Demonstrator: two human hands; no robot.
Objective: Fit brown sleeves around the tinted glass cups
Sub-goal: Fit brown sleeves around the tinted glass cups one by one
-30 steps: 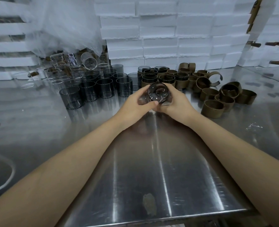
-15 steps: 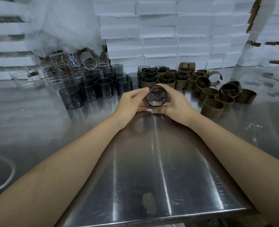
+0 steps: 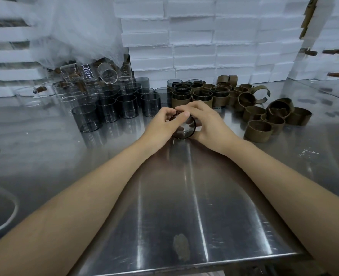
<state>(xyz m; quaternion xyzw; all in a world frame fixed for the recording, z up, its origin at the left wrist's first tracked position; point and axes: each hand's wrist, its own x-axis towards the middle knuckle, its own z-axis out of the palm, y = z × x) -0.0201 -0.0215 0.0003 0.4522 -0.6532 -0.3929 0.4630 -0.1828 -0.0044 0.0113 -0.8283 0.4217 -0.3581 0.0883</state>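
A tinted glass cup [image 3: 185,128] is held between both hands low over the steel table, its open rim turned toward me. My left hand [image 3: 161,124] grips its left side with the thumb across the rim. My right hand [image 3: 206,121] curls round its right side and top. Any sleeve on this cup is hidden by my fingers. Bare tinted cups [image 3: 107,109] stand in a cluster to the left. Cups wearing brown sleeves [image 3: 201,96] stand just behind my hands. Loose brown sleeves [image 3: 259,131] lie in a pile to the right.
Clear glasses [image 3: 69,92] and a plastic bag [image 3: 75,32] lie at the back left. Stacked white foam boxes [image 3: 204,46] form a wall behind. The steel table [image 3: 184,196] has its front edge near me. A curved white rim [image 3: 5,222] shows at the lower left.
The cup has dropped closer to the table and tilted more upright. My fingers have shifted over its rim, the right hand now reaching across the top.
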